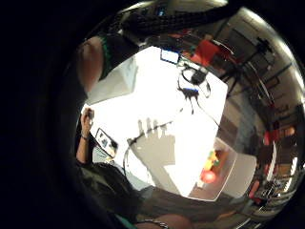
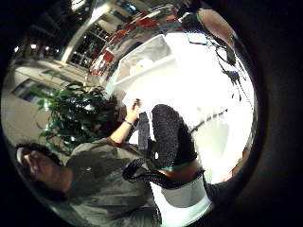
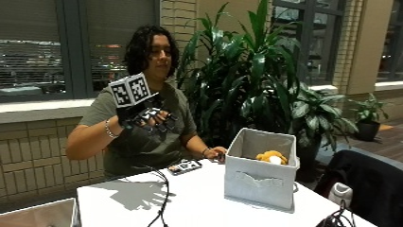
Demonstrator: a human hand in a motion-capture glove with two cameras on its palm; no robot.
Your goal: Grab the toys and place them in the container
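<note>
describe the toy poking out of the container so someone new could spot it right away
On the white table stands a grey fabric container, an open-topped box in front of the big plants. Just above its rim sits a plush toy, orange-yellow with a pale patch, the only brightly coloured thing against the grey walls.

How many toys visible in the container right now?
1 in the outside view: a yellow-orange plush toy poking above the rim of the grey fabric container. Its walls may hide others.
</note>
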